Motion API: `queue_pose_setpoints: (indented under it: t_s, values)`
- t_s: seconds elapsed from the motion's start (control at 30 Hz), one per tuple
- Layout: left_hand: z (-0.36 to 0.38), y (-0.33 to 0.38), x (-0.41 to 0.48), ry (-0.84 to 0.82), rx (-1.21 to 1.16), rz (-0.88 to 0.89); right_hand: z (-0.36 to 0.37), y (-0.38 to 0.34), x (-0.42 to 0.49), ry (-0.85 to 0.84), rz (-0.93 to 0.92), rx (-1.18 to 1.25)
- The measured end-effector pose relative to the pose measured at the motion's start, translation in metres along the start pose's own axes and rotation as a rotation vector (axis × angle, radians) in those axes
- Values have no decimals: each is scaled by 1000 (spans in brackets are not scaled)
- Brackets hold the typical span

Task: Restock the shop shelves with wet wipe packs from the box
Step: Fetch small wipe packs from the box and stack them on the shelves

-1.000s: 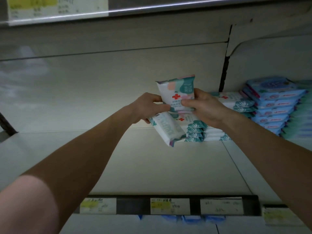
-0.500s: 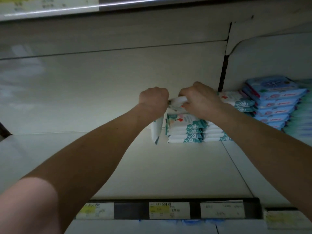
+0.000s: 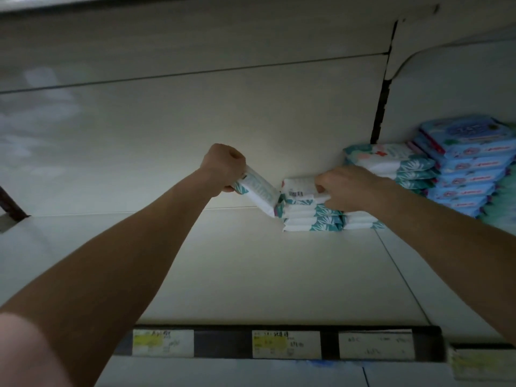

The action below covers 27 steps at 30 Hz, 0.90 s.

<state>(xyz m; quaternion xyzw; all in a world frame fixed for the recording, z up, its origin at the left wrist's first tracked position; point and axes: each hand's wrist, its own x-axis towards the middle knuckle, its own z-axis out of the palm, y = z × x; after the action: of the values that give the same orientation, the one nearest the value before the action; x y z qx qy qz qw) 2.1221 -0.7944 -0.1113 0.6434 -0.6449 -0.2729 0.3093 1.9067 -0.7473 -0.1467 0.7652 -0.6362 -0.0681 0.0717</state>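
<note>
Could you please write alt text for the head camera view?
A person's left hand grips a tilted wipe pack leaning against a short stack of teal-and-white packs on a pale shelf, while the right hand holds the top pack of that stack. Blue packs are piled further right; price labels line the shelf's front edge.

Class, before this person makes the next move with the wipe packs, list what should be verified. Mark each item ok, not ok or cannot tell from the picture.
1. Left hand grips the tilted pack: ok.
2. Right hand holds the top pack on the stack: ok.
3. Tilted pack lies flat: not ok, it slants with its low end at the stack's left side.
4. Bare shelf left of the stack for it: ok.
5. Labels match the packs: cannot tell, print blurred.
6. Packs left in the box: cannot tell, box not in view.
</note>
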Motion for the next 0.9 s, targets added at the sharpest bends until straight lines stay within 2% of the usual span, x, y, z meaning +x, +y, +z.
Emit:
queue_pose_setpoints:
  t_s: [0.07, 0.1, 0.23, 0.3, 0.37, 0.5, 0.57, 0.63, 0.73, 0.83, 0.9]
  values:
    - [0, 0, -1, 6, -32, -33, -4, 1, 0, -33, 6, 15]
    - [0, 1, 0, 16, -44, -45, -6, 0, 0, 7, 11, 49]
    - [-5, 8, 1, 138, -37, 25, -26, -15, -9, 336, -26, 470]
    - [-5, 20, -3, 182, 7, 107, -43, -29, -13, 351, -64, 617]
    - [-2, 38, -11, 165, 27, 166, -55, -43, -11, 345, -72, 643]
    - [11, 70, -29, -55, -167, 209, -61, -44, -5, 420, 51, 594]
    - [16, 70, -32, -205, -246, 168, -52, -31, -3, 426, 205, 868]
    - [19, 60, -28, -261, -173, 133, -41, -17, -2, 390, 373, 1283]
    - [23, 41, -24, -366, -92, -6, -30, -3, -6, 299, 467, 1705]
    - [34, 34, -23, -495, -305, -145, -27, -1, -11, 296, 434, 1896]
    - [43, 34, -21, -476, -507, -165, -29, -1, -16, 296, 415, 1866]
